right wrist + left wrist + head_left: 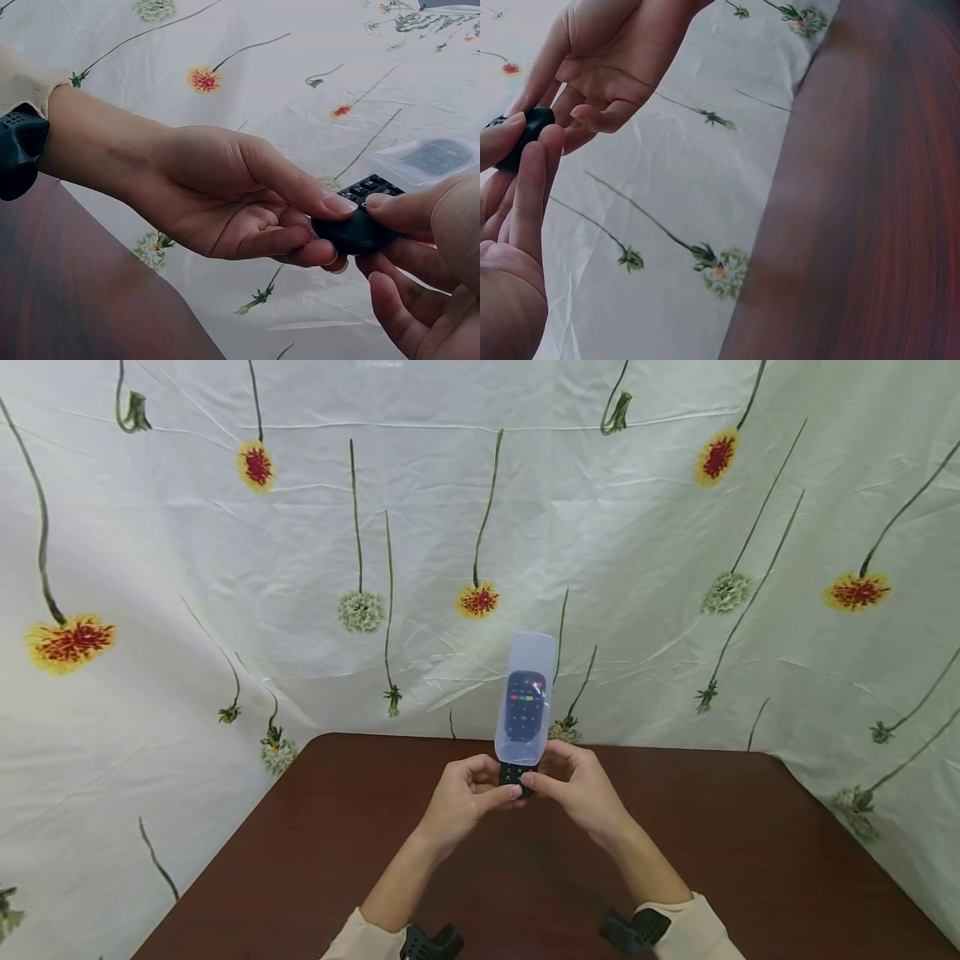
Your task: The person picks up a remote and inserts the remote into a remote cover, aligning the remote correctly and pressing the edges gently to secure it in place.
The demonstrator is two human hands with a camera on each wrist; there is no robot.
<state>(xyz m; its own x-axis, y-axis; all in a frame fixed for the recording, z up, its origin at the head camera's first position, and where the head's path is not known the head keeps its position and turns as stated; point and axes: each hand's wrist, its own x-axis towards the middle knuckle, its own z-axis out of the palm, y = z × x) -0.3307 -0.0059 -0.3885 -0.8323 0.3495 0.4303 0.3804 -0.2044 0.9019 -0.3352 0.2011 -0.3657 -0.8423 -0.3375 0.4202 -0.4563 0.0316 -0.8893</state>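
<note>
A black remote control (513,772) stands tilted upright above the far part of the table, its keys facing me. A translucent plastic sleeve (533,652) covers most of it and extends past its top, so only the lower end is bare. My left hand (461,799) pinches that bare end from the left, thumb on the front and fingers behind. From the right, my right hand (583,787) grips the same end, its thumb on the keys. The right wrist view shows both thumbs on the rounded black end (358,231), with the sleeve (390,159) beyond.
Below the hands spreads a dark reddish-brown table (525,877) with rounded far corners. A white cloth (300,568) printed with flowers hangs behind and around it. Black devices are worn on both wrists, by the cream sleeves (693,927).
</note>
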